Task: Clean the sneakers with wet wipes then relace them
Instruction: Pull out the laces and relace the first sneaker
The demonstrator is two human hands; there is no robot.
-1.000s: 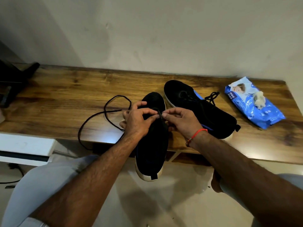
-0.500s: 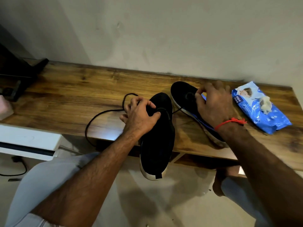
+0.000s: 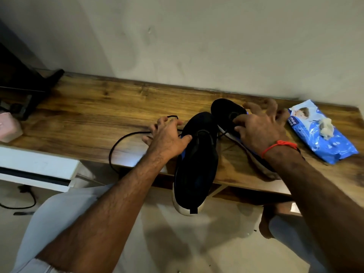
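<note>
Two black fabric sneakers on your wooden table [image 3: 82,119], near sneaker [image 3: 197,164] overhanging its edge with your left hand [image 3: 167,138] curled around it, far sneaker [image 3: 226,113] under your spread right hand [image 3: 260,131], one loose black lace [image 3: 126,138], one crinkly blue wipes pack [image 3: 319,138].

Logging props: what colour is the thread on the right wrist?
Red-orange wrist thread, clearest in the head view.
</note>
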